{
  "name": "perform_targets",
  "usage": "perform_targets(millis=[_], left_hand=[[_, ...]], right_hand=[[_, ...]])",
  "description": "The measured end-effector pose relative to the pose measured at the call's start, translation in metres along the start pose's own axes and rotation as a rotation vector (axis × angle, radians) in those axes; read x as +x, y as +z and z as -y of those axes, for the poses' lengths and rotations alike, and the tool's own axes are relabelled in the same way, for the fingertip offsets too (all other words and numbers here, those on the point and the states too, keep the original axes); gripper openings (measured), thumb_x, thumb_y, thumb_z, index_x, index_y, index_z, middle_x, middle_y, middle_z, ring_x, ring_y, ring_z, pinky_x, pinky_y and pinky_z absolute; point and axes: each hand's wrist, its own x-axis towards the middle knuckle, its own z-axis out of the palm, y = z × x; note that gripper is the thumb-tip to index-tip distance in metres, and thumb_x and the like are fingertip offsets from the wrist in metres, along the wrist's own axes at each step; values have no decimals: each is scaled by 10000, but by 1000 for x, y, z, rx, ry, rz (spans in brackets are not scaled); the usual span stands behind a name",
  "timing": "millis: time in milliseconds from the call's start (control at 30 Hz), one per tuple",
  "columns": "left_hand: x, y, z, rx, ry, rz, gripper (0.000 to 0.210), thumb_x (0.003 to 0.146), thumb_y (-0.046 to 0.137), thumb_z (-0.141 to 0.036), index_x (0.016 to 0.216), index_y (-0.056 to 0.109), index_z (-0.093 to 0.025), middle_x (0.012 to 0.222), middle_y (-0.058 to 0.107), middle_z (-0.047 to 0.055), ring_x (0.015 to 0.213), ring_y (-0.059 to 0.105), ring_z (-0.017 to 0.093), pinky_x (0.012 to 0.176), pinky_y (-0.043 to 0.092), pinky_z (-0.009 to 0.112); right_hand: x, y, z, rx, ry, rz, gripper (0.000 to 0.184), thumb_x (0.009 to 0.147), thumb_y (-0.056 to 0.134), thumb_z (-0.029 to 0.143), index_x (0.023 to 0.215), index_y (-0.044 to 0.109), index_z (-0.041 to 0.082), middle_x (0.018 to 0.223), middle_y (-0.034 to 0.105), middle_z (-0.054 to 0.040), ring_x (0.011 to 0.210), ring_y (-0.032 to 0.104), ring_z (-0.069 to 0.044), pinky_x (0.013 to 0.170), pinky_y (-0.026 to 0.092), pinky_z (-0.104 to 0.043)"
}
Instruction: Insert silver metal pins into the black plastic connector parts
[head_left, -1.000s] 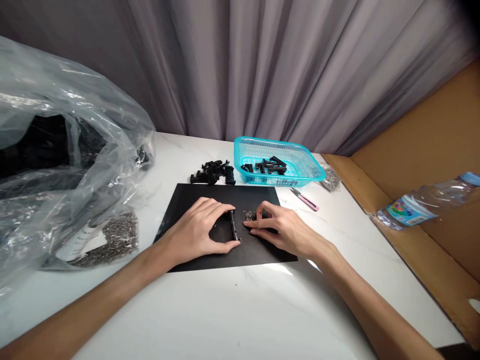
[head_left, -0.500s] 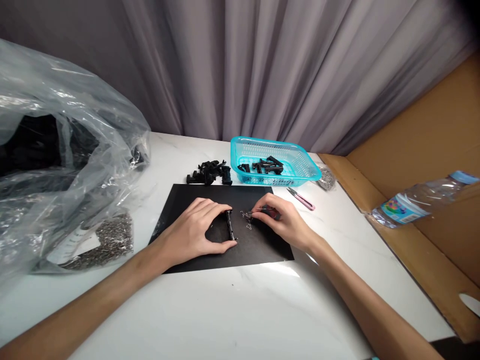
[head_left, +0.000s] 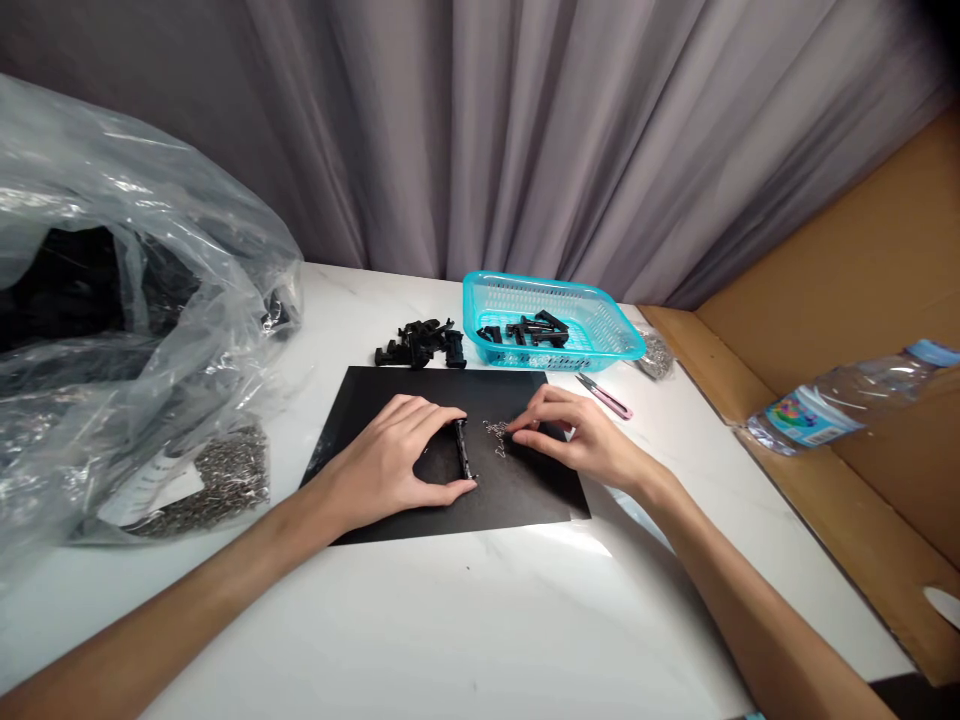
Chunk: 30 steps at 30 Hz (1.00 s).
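My left hand (head_left: 386, 455) grips a slim black plastic part (head_left: 463, 450) by its two ends, the thumb at the near end and the fingertips at the far end. The part stands over the black mat (head_left: 427, 520). My right hand (head_left: 574, 435) is at the right side of a small pile of thin, bent metal wire pieces (head_left: 496, 432) on the mat. Its thumb and index finger come together in a pinch at the pile's edge. Whatever lies between those fingertips is too small to make out.
Behind the mat are a heap of black plastic parts (head_left: 416, 345) and a turquoise basket (head_left: 630, 347) holding more. Pink-handled snips (head_left: 606, 397) lie to the right. Plastic bags (head_left: 217, 480) with metal pieces crowd the left; a bottle (head_left: 817, 410) leans by the cardboard (head_left: 900, 230).
My right hand has shifted slightly right at the wire pile and turned a little. A dark red thing seen behind its fingers before is now out of sight. My left hand keeps its grip.
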Motion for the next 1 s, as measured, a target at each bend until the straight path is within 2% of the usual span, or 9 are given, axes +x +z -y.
perform_targets(millis=[133, 300, 467, 600, 667, 867, 1000], left_hand=[[0, 0, 0, -2, 6, 0, 590, 826, 774, -491, 1278, 616, -147, 1107, 711, 107, 1044, 631, 288, 980, 505, 456], [0, 0, 0, -25, -8, -7, 598, 805, 793, -489, 1282, 626, -168, 1102, 717, 98, 1044, 641, 291, 982, 504, 459], [0, 0, 0, -17, 2, -8, 613, 807, 797, -485, 1285, 621, -145, 1112, 710, 104, 1052, 631, 290, 979, 507, 448], [0, 0, 0, -9, 7, -9, 612, 812, 789, -492, 1277, 626, -129, 1098, 709, 108, 1036, 627, 287, 980, 508, 448], [0, 0, 0, -1, 8, 0, 619, 817, 782, -505, 1276, 627, -119, 1091, 708, 110, 1036, 621, 287, 984, 505, 449], [0, -1, -1, -19, -17, 4, 611, 813, 783, -507, 1280, 630, -143, 1090, 707, 101, 1036, 617, 285, 981, 504, 445], [-1, -2, -2, -49, -20, 23, 605, 810, 790, -493, 1280, 616, -154, 1103, 700, 93, 1053, 608, 273, 985, 502, 432]], right_hand=[[-4, -7, 5, -131, -65, 229, 313, 1000, 638, 447, 1276, 742, 344, 1018, 623, -28, 791, 632, -143, 774, 528, -315], [-5, -7, 9, -245, -78, 302, 386, 1015, 600, 467, 1386, 661, 380, 1053, 599, -37, 795, 637, -149, 789, 547, -332], [-4, 0, 12, -190, -114, 230, 337, 1004, 642, 405, 1324, 708, 325, 1051, 649, -43, 886, 670, -178, 805, 547, -332], [-3, 6, 9, -86, -91, 91, 164, 1019, 630, 312, 1094, 756, 239, 1012, 679, -38, 851, 662, -159, 756, 530, -304], [-2, 7, 7, -57, -69, 34, 142, 1022, 626, 297, 1011, 746, 223, 996, 685, -38, 830, 647, -153, 719, 510, -292], [1, 6, 6, 152, 32, -18, 102, 991, 669, 294, 989, 754, 237, 981, 739, -24, 792, 635, -144, 633, 466, -266], [1, 6, 11, 235, 105, -42, 105, 957, 691, 303, 967, 756, 221, 972, 744, -30, 770, 634, -144, 643, 482, -267]])
